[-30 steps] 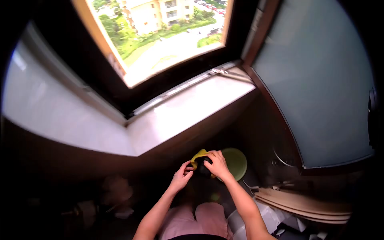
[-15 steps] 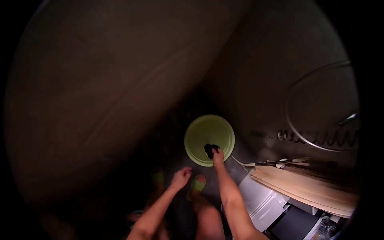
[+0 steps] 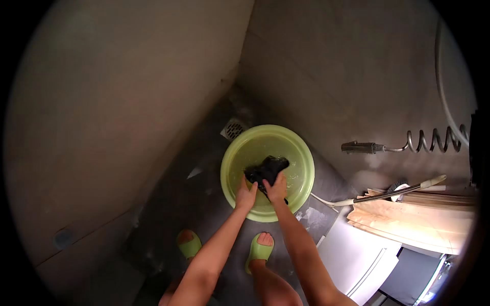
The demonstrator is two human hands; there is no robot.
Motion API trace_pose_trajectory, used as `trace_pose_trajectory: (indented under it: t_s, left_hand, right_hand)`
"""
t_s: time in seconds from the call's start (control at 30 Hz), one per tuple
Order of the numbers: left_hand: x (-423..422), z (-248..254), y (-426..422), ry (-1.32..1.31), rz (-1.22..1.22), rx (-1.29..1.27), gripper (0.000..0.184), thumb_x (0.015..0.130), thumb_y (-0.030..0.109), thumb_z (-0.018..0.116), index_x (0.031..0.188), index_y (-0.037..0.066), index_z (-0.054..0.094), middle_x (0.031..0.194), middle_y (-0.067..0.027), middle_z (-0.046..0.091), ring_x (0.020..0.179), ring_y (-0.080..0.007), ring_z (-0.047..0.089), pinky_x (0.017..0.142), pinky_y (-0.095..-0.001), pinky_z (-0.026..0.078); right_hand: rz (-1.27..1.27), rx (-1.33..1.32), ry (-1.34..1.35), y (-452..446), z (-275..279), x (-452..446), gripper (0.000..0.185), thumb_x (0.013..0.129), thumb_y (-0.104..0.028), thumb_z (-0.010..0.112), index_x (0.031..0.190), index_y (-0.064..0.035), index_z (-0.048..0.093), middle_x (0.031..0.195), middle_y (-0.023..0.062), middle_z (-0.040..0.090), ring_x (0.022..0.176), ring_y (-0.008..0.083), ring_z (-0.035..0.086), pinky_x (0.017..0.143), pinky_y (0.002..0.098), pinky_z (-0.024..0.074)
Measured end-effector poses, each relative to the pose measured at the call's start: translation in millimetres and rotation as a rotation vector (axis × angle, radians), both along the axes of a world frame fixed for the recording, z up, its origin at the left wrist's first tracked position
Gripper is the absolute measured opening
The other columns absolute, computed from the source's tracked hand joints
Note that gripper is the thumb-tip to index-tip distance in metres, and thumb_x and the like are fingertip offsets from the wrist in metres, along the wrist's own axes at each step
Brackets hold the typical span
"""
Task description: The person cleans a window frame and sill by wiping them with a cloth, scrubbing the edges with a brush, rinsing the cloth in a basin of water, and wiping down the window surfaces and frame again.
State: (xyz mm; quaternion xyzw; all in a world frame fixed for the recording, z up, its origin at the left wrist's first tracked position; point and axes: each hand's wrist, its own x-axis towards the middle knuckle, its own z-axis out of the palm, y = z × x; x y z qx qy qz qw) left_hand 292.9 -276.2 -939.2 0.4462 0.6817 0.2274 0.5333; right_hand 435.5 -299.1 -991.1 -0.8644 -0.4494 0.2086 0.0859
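Observation:
A light green basin (image 3: pixel 225 173) stands on the dark floor with clear water in it. Inside lies a bunched, wet black cloth (image 3: pixel 270 167); its exact kind does not show. My left hand (image 3: pixel 246 195) grips the cloth's near left edge, its fingers partly hidden under the fabric. On the near right side, my right hand (image 3: pixel 276 188) is closed on the same cloth. Both hands reach inside the basin's rim, close together, with the cloth spread between and beyond them.
A floor drain (image 3: pixel 234 129) sits beyond the basin, near the wall corner. To the right are a sprayer (image 3: pixel 362 147) on a coiled hose, a long-handled tool (image 3: pixel 393 194), stacked boards (image 3: pixel 408 217) and a white appliance (image 3: pixel 357 250). Green slippers (image 3: pixel 261 250) are on my feet.
My left hand has moved from outside the basin onto the black cloth. The cloth is more spread out, with my right hand still on it. The view has shifted and brightened.

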Motion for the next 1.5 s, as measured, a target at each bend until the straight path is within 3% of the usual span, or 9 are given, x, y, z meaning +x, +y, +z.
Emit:
trace_pose_trajectory:
  t_s: [0.17, 0.4, 0.47, 0.63, 0.83, 1.07, 1.13, 1.37, 1.5]
  left_hand:
    - [16, -64, 26, 0.124, -0.102, -0.176, 0.09, 0.083, 0.033, 0.072, 0.156, 0.007, 0.026, 0.147, -0.0325, 0.041, 0.135, -0.0479, 0.043, 0.111, -0.0478, 0.039]
    - [29, -46, 27, -0.083, 0.195, -0.242, 0.074, 0.084, 0.023, 0.071, 0.148, 0.008, 0.038, 0.142, -0.0226, 0.049, 0.125, -0.0369, 0.053, 0.109, -0.0438, 0.041]
    - [35, -47, 34, -0.43, 0.375, -0.329, 0.071, 0.087, 0.033, 0.071, 0.147, 0.01, 0.041, 0.139, -0.0188, 0.052, 0.12, -0.0339, 0.056, 0.105, -0.0429, 0.044]
    - [38, -50, 52, -1.22, 0.503, -0.652, 0.066, 0.094, 0.058, 0.061, 0.138, 0.01, 0.052, 0.122, -0.0098, 0.065, 0.104, -0.0244, 0.065, 0.089, -0.0391, 0.054]
    - [39, -23, 47, -1.011, 0.438, -0.555, 0.059, 0.098, 0.055, 0.056, 0.131, 0.006, 0.059, 0.114, -0.0079, 0.069, 0.1, -0.0219, 0.067, 0.084, -0.0374, 0.056]
    - [19, -43, 16, -0.75, 0.126, -0.487, 0.04, 0.099, 0.028, 0.053, 0.132, 0.006, 0.059, 0.118, -0.0094, 0.068, 0.106, -0.0235, 0.066, 0.094, -0.0354, 0.052]
    - [14, -51, 7, -0.404, -0.043, -0.366, 0.043, 0.093, 0.024, 0.059, 0.133, 0.006, 0.06, 0.125, -0.0145, 0.063, 0.114, -0.0264, 0.061, 0.099, -0.0361, 0.047]
    - [56, -32, 38, 0.064, -0.18, 0.347, 0.07, 0.081, 0.025, 0.072, 0.142, 0.0, 0.049, 0.141, -0.0267, 0.051, 0.126, -0.04, 0.054, 0.104, -0.0433, 0.045]
    - [64, -59, 56, -0.218, -0.194, 0.004, 0.068, 0.086, 0.02, 0.07, 0.144, -0.003, 0.044, 0.139, -0.0253, 0.054, 0.122, -0.0381, 0.058, 0.099, -0.0419, 0.048]
  right_hand:
    - [0.83, -0.07, -0.04, 18, -2, 47, 0.057, 0.09, -0.033, 0.063, 0.142, -0.0149, 0.05, 0.145, 0.0222, 0.045, 0.129, 0.0425, 0.045, 0.107, 0.0586, 0.0366]
    - [-0.015, 0.192, 0.385, 30, -80, 32, 0.06, 0.091, -0.01, 0.055, 0.15, -0.0137, 0.041, 0.137, 0.028, 0.05, 0.119, 0.0441, 0.055, 0.099, 0.0498, 0.0473]
    - [-0.18, 0.2, 0.935, 27, -64, 9, 0.05, 0.094, -0.012, 0.051, 0.143, -0.0059, 0.046, 0.125, 0.0307, 0.059, 0.108, 0.0422, 0.062, 0.095, 0.0457, 0.0489]
    - [0.017, 0.287, 0.495, 21, 103, -49, 0.04, 0.093, -0.034, 0.058, 0.118, -0.0028, 0.061, 0.083, 0.0255, 0.069, 0.08, 0.0476, 0.067, 0.075, 0.0536, 0.0525]
    - [0.199, 0.365, 0.254, 79, 93, -22, 0.043, 0.092, -0.045, 0.064, 0.098, -0.0025, 0.066, 0.079, 0.0266, 0.068, 0.078, 0.0469, 0.067, 0.071, 0.054, 0.053]
    - [0.084, 0.301, 0.274, 105, 39, 95, 0.044, 0.091, -0.033, 0.07, 0.123, -0.0029, 0.065, 0.111, 0.02, 0.071, 0.104, 0.0336, 0.068, 0.09, 0.0403, 0.053]
    - [-0.365, 0.556, 1.529, 99, 44, 109, 0.053, 0.093, -0.026, 0.067, 0.138, -0.002, 0.055, 0.128, 0.0196, 0.064, 0.121, 0.0296, 0.06, 0.098, 0.037, 0.0478]
    - [-0.005, 0.13, 0.388, 87, -7, 70, 0.067, 0.088, -0.03, 0.072, 0.144, -0.0006, 0.048, 0.136, 0.0152, 0.06, 0.121, 0.0256, 0.06, 0.099, 0.0353, 0.0487]
    - [-0.166, 0.17, 0.461, 82, -17, 58, 0.075, 0.083, -0.04, 0.077, 0.141, 0.0001, 0.052, 0.131, 0.0165, 0.064, 0.117, 0.0288, 0.062, 0.096, 0.0382, 0.0508]
